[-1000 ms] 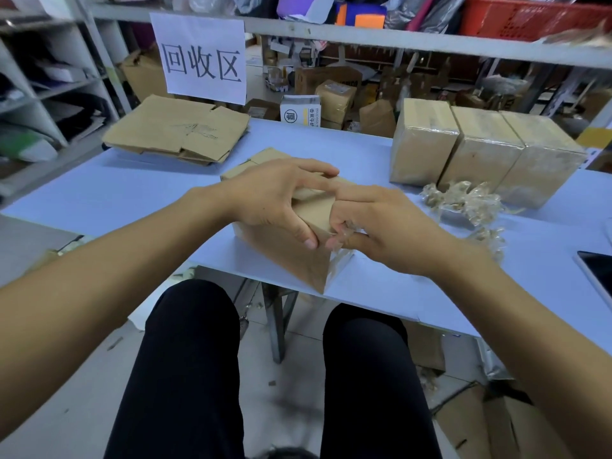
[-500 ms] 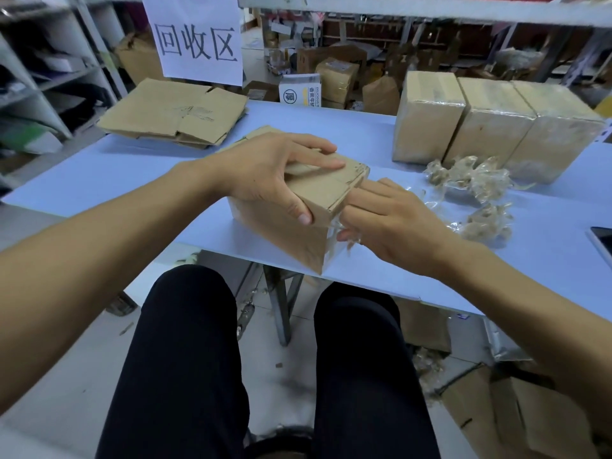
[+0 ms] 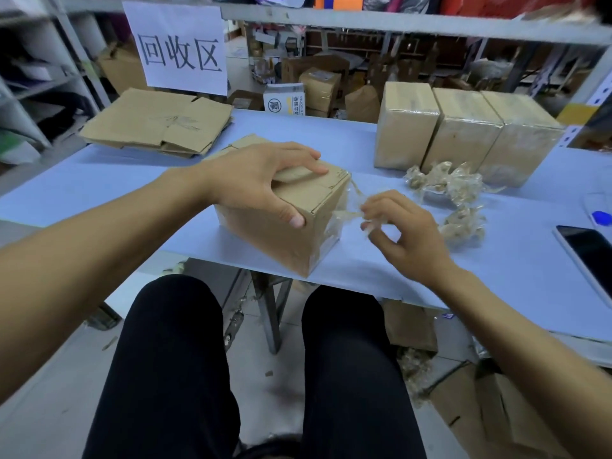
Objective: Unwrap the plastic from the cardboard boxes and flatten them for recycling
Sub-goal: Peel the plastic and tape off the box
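A brown cardboard box [image 3: 291, 233] stands near the front edge of the blue table [image 3: 99, 190]. My left hand [image 3: 261, 180] grips its top, fingers over the lid and thumb down the near side. My right hand [image 3: 407, 230] is just right of the box and pinches a strip of clear plastic wrap [image 3: 351, 207] that stretches from the box's right face. Three wrapped boxes [image 3: 463, 130] stand in a row at the back right. A stack of flattened cardboard [image 3: 159, 122] lies at the back left.
Crumpled clear plastic [image 3: 453, 183] lies on the table right of my right hand. A phone [image 3: 589, 253] lies at the right edge. A paper sign [image 3: 178, 48] hangs from the shelf rail behind. More boxes and plastic scraps sit on the floor under the table.
My right hand has pulled away from the box to the right, drawing a strip of plastic off its right face. My left hand stays on top of the box.
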